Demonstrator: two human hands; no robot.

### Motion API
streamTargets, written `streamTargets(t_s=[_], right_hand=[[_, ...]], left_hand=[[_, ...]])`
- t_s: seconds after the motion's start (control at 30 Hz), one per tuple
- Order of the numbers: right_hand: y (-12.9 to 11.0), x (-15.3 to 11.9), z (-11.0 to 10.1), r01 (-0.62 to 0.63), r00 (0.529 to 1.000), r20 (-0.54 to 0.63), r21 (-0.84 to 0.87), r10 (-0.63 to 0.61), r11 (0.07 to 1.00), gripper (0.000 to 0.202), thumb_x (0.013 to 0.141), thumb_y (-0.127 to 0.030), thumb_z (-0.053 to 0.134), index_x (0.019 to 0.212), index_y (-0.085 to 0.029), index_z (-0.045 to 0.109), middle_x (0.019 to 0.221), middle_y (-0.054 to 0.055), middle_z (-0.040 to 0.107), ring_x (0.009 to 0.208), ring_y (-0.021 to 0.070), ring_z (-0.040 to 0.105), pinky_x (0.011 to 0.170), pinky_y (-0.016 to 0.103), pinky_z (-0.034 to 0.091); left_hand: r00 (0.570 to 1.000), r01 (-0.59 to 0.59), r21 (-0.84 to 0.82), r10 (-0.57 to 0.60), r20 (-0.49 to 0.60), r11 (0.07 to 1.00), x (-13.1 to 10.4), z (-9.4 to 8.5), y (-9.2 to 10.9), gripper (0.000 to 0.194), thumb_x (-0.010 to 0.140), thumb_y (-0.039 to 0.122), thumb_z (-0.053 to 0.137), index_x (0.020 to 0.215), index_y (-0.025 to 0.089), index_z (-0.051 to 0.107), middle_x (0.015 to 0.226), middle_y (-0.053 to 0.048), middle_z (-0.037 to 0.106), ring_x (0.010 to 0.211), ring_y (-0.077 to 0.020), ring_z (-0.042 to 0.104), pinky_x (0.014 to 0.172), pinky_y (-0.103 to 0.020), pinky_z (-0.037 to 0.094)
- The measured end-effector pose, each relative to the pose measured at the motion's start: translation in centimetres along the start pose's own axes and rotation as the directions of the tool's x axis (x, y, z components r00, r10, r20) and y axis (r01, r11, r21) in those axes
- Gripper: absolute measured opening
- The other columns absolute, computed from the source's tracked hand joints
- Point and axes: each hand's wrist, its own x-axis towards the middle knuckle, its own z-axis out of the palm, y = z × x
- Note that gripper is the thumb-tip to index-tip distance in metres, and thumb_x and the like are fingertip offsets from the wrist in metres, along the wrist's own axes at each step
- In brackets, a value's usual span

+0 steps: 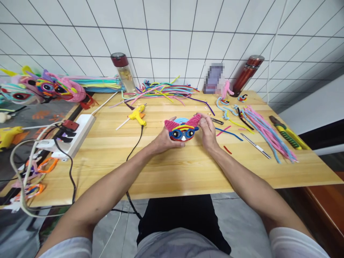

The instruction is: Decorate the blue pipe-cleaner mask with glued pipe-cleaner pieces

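A pipe-cleaner animal head (pixel 183 129) with pink pointed ears, blue-ringed eyes and a white nose is held above the middle of the wooden table, facing me. My left hand (pixel 165 138) is wrapped round its left side, thumb along the bottom edge. At the right ear (pixel 194 120), the fingers of my right hand (pixel 208 129) pinch the tip. Just beyond the right hand lie a dark hair clip (pixel 217 121) and short pink and blue pipe-cleaner pieces (pixel 229 134).
Left of centre lies a yellow glue gun (pixel 137 114), its cord trailing off the front edge. A power strip (pixel 76 136) and finished heads (pixel 51 87) are farther left. Pipe cleaners (pixel 161 89), bottles (pixel 125 73), a pen-like knife (pixel 256 146) and pliers (pixel 286 133) surround the work spot.
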Motion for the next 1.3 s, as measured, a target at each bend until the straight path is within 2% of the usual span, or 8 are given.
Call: streamTargets(t_s=[0.27, 0.43, 0.6, 0.8, 0.93, 1.1, 1.2, 1.3], right_hand=[[-0.3, -0.1, 0.2, -0.022, 0.999, 0.047, 0.040, 0.020, 0.999, 0.062, 0.087, -0.082, 0.065, 0.119, -0.029, 0.069, 0.128, 0.007, 0.076, 0.125, 0.0286, 0.068, 0.111, 0.048, 0.053], [-0.4, -0.5, 0.4, -0.062, 0.993, 0.099, 0.007, 0.061, 0.998, 0.062, 0.088, -0.081, 0.065, 0.121, -0.029, 0.069, 0.132, 0.006, 0.075, 0.127, 0.0283, 0.067, 0.110, 0.046, 0.053], [-0.2, -0.7, 0.6, -0.088, 0.988, 0.126, 0.020, 0.085, 0.996, 0.058, 0.090, -0.077, 0.066, 0.122, -0.029, 0.069, 0.129, 0.005, 0.077, 0.123, 0.0267, 0.069, 0.111, 0.045, 0.054], [0.4, -0.4, 0.5, -0.122, 0.988, 0.100, 0.060, 0.116, 0.991, 0.063, 0.086, -0.080, 0.068, 0.120, -0.028, 0.069, 0.123, 0.005, 0.078, 0.114, 0.0261, 0.073, 0.108, 0.045, 0.055], [0.5, -0.4, 0.4, -0.117, 0.990, 0.089, 0.057, 0.111, 0.992, 0.064, 0.086, -0.082, 0.066, 0.119, -0.028, 0.069, 0.125, 0.005, 0.077, 0.114, 0.0258, 0.072, 0.107, 0.045, 0.055], [0.4, -0.6, 0.4, -0.120, 0.988, 0.103, 0.042, 0.115, 0.992, 0.061, 0.089, -0.081, 0.063, 0.121, -0.030, 0.070, 0.124, 0.004, 0.077, 0.115, 0.0254, 0.072, 0.107, 0.044, 0.055], [0.4, -0.7, 0.4, -0.151, 0.984, 0.101, 0.053, 0.145, 0.987, 0.061, 0.088, -0.080, 0.065, 0.122, -0.030, 0.070, 0.125, 0.004, 0.077, 0.114, 0.0256, 0.073, 0.109, 0.046, 0.054], [0.3, -0.8, 0.4, -0.164, 0.981, 0.110, 0.050, 0.157, 0.985, 0.062, 0.088, -0.080, 0.065, 0.124, -0.030, 0.070, 0.129, 0.005, 0.077, 0.118, 0.0268, 0.072, 0.111, 0.047, 0.053]], left_hand=[[0.992, -0.046, -0.009, 0.045, -0.116, 0.999, 0.3, 0.0, 0.4, 0.092, 0.066, 0.048, 0.097, 0.141, 0.015, 0.055, 0.140, -0.018, 0.069, 0.129, -0.0341, 0.067, 0.118, -0.053, 0.048], [0.975, -0.032, -0.003, 0.031, -0.220, 0.999, 0.3, 0.0, 0.0, 0.097, 0.062, 0.047, 0.099, 0.140, 0.017, 0.050, 0.142, -0.017, 0.066, 0.129, -0.0320, 0.065, 0.115, -0.050, 0.050], [0.978, -0.003, 0.028, 0.009, -0.209, 1.000, 0.1, 0.2, -0.4, 0.092, 0.065, 0.047, 0.098, 0.137, 0.018, 0.050, 0.139, -0.016, 0.066, 0.128, -0.0316, 0.065, 0.114, -0.049, 0.050], [0.984, -0.043, -0.029, 0.038, -0.176, 0.999, -0.1, 0.3, 0.4, 0.097, 0.062, 0.049, 0.100, 0.138, 0.019, 0.048, 0.143, -0.017, 0.064, 0.133, -0.0342, 0.063, 0.116, -0.050, 0.049], [0.977, -0.074, -0.105, 0.051, -0.206, 0.992, -0.1, 0.0, 0.8, 0.081, 0.078, 0.064, 0.085, 0.137, 0.020, 0.050, 0.148, -0.016, 0.062, 0.138, -0.0326, 0.060, 0.119, -0.047, 0.047], [0.937, -0.099, -0.159, 0.038, -0.348, 0.982, 0.0, -0.5, 0.8, 0.067, 0.091, 0.068, 0.069, 0.134, 0.019, 0.058, 0.145, -0.015, 0.065, 0.137, -0.0300, 0.061, 0.119, -0.045, 0.046], [0.941, -0.078, -0.186, 0.010, -0.338, 0.979, 0.2, -0.6, 0.4, 0.066, 0.090, 0.067, 0.071, 0.132, 0.019, 0.059, 0.142, -0.015, 0.068, 0.135, -0.0296, 0.063, 0.118, -0.045, 0.047], [0.959, -0.052, -0.196, -0.006, -0.282, 0.979, 0.4, -0.4, -0.2, 0.078, 0.077, 0.063, 0.086, 0.135, 0.021, 0.054, 0.151, -0.015, 0.062, 0.139, -0.0306, 0.061, 0.118, -0.046, 0.048]])
